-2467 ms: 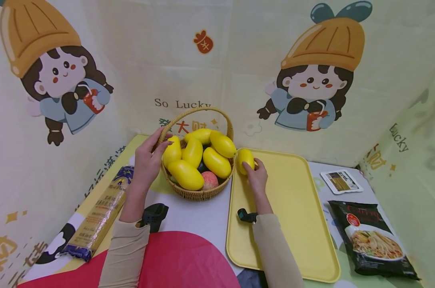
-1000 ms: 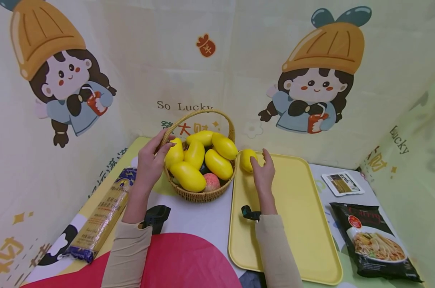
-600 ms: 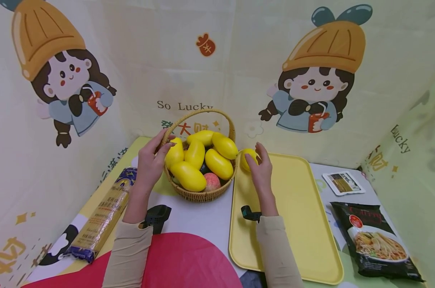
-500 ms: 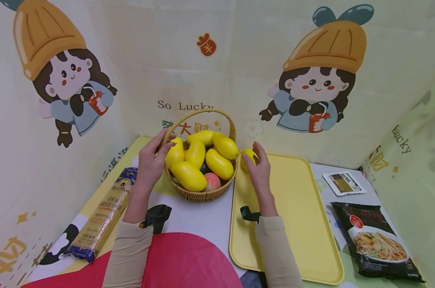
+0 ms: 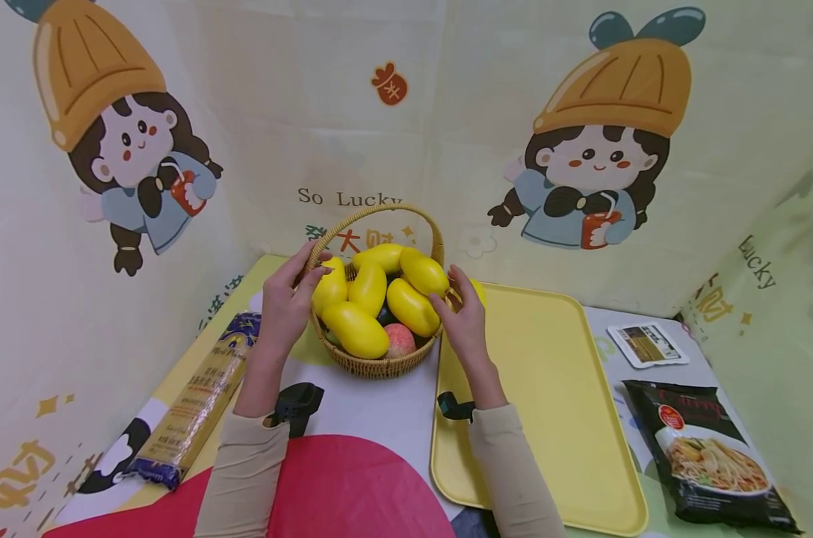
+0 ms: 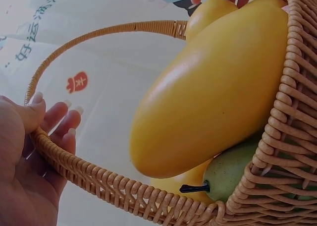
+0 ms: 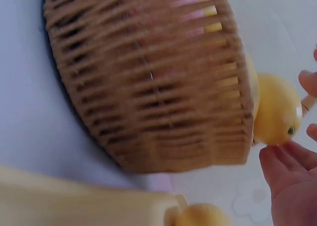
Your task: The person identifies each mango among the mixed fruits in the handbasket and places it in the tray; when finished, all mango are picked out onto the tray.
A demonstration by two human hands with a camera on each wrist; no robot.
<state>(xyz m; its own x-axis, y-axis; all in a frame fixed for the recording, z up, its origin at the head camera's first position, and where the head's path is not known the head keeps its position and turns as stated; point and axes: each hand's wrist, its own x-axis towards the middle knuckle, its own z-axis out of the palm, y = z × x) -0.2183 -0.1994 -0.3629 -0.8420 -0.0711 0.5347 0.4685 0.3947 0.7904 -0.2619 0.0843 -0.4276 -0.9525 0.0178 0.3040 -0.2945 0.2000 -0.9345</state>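
A wicker basket point(image 5: 373, 366) holds several yellow mangoes point(image 5: 356, 329) and a peach point(image 5: 400, 341). In the left wrist view a green fruit with a dark stem point(image 6: 230, 169) sits low inside it. My left hand point(image 5: 287, 302) grips the left side of the arched basket handle point(image 6: 114, 186). My right hand point(image 5: 465, 317) is at the basket's right rim, its thumb and fingers spread about the end of the upper right mango point(image 7: 277, 109). Behind that hand another yellow mango point(image 5: 479, 293) lies on the yellow tray point(image 5: 541, 403), mostly hidden.
To the left lies a long pack of pasta point(image 5: 198, 403). Right of the tray are a small white-edged packet point(image 5: 647, 344) and a black noodle bag point(image 5: 709, 456). Printed cloth walls point(image 5: 460, 90) stand behind and at both sides.
My right hand has let go of the mango on the tray and moved left to the basket's upper right mango. My left hand stays on the handle.
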